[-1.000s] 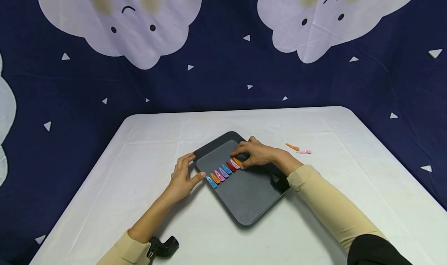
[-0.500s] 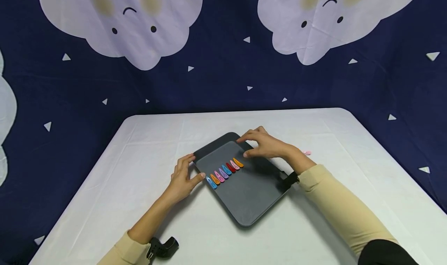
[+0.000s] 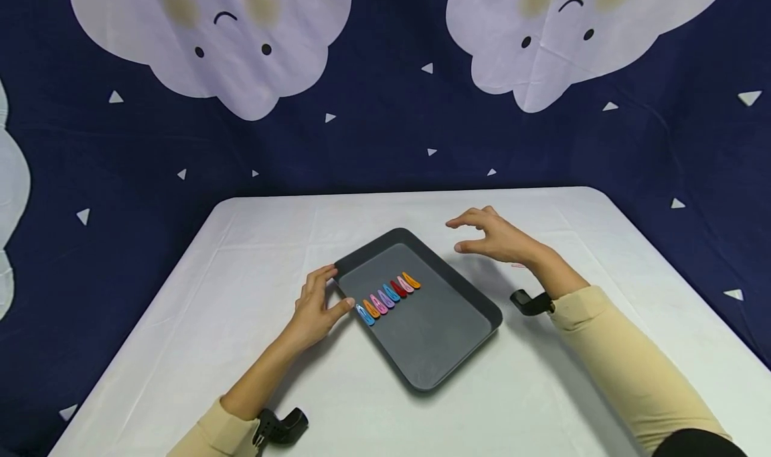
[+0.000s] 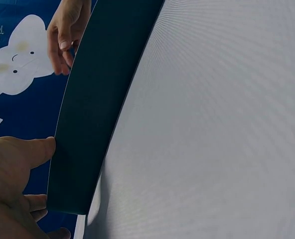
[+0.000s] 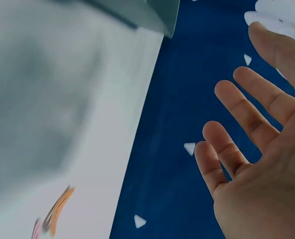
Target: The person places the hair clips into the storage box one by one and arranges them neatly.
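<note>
My left hand [image 3: 314, 308] rests against the left rim of a dark grey tray [image 3: 434, 350], its thumb and fingertips touching the edge. Inside the tray, several snap hair clips lie in a slanting row, from a blue clip [image 3: 365, 314] by the left thumb to an orange clip [image 3: 411, 280] at the far end; a red clip [image 3: 398, 288] sits between. Past the tray's right side, my right hand [image 3: 496, 237] hovers over the table, fingers spread and holding nothing. Under it in the right wrist view are a loose orange clip [image 5: 59, 211] and a pink clip [image 5: 36, 229].
A white cloth covers the table [image 3: 271, 236]. Behind it hangs a dark blue curtain [image 3: 373, 156] with clouds and small triangles. Black wrist cameras [image 3: 283, 426] are strapped to both wrists, the right one just beyond the tray's right corner.
My right hand has left the orange clip at the row's far end and moved right, out over the table. It now hides most of the loose clips in the head view. The left hand stays put.
</note>
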Available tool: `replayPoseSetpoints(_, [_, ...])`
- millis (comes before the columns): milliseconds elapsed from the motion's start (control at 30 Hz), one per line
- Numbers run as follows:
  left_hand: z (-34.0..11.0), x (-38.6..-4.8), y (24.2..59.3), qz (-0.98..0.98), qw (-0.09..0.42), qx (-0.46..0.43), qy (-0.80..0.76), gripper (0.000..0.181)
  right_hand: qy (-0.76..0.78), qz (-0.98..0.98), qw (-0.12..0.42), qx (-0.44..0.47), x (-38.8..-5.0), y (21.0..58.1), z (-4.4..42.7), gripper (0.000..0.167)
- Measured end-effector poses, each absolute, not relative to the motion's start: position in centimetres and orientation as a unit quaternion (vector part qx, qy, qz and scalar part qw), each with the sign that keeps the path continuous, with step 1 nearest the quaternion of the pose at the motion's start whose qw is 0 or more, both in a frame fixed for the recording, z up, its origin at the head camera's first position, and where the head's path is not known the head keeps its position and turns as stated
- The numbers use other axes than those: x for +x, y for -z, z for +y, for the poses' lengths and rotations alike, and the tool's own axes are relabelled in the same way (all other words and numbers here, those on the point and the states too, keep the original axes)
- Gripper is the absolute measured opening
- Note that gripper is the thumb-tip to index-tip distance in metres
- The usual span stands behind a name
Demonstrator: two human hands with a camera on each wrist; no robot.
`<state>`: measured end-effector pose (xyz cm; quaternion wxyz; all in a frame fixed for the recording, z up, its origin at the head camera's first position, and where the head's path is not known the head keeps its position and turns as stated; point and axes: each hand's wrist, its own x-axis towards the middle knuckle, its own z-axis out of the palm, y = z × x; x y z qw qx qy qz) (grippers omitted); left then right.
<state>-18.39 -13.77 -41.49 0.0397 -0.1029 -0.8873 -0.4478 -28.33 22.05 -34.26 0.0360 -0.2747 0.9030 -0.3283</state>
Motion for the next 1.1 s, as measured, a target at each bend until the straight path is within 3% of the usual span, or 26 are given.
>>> replayPoseSetpoints(567, [-13.7, -18.4, 41.5, -0.889, 0.043, -0.101, 0.445, 0.068, 0.313, 0.927, -0.017, -0.206, -28.9, 37.5, 29.0, 0.045])
replayPoseSetpoints(1100, [-13.7, -18.4, 41.5, -0.890, 0.042, -0.100, 0.443, 0.068, 0.300, 0.940, -0.002, -0.162, -29.1, 39.3, 32.3, 0.043])
